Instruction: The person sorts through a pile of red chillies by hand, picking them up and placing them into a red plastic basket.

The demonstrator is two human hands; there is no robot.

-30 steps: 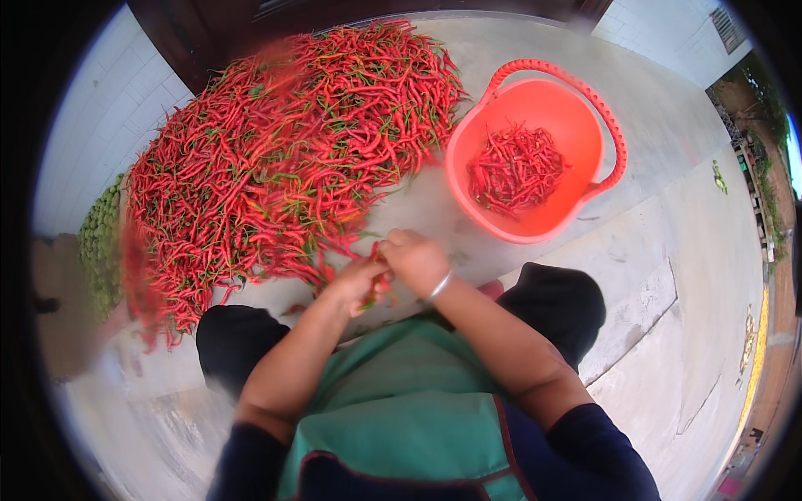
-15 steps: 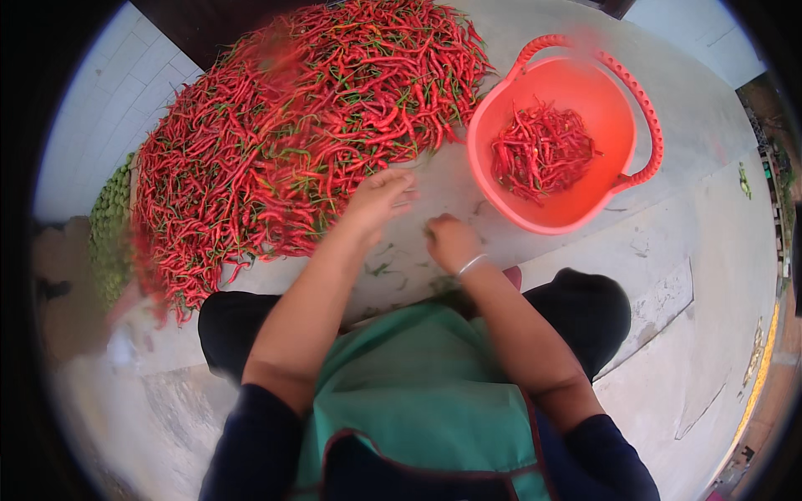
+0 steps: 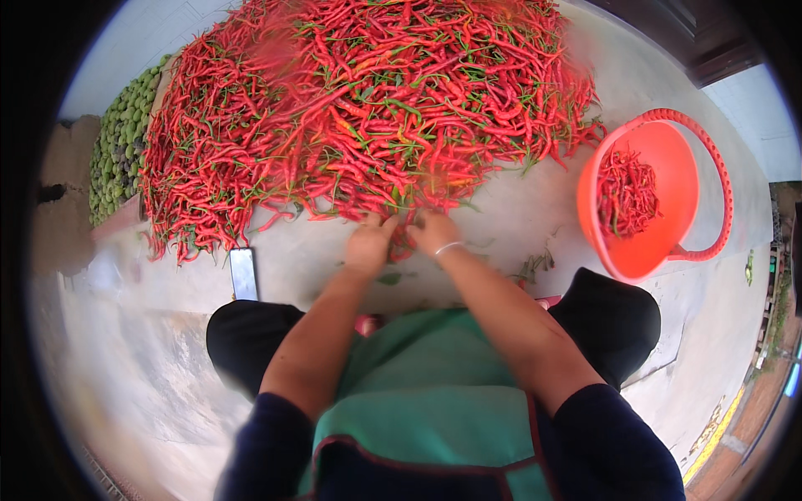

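A broad heap of red chilli peppers (image 3: 393, 108) with green stems covers the floor ahead of me. At its near edge my left hand (image 3: 368, 247) is closed, thumb and fingers on a few red chillies (image 3: 401, 244) that show between my two hands. My right hand (image 3: 433, 233), a pale bangle at its wrist, sits close beside it, fingers bent in on the same chillies. Its fingertips are partly lost against the heap and slightly blurred. To the right, a red-orange plastic basket (image 3: 682, 159) with a looped handle holds a smaller batch of red chillies (image 3: 626, 192).
Several loose green stems (image 3: 535, 265) lie on the concrete floor near my knees. A phone-like flat slab (image 3: 243, 273) rests by my left knee. Behind the heap's left end are green round produce (image 3: 125, 142) and a brown sack (image 3: 67, 192).
My view has swung, so the heap and basket sit further right and the flat slab shows. My hands, apart before, have come together at the heap's near edge.
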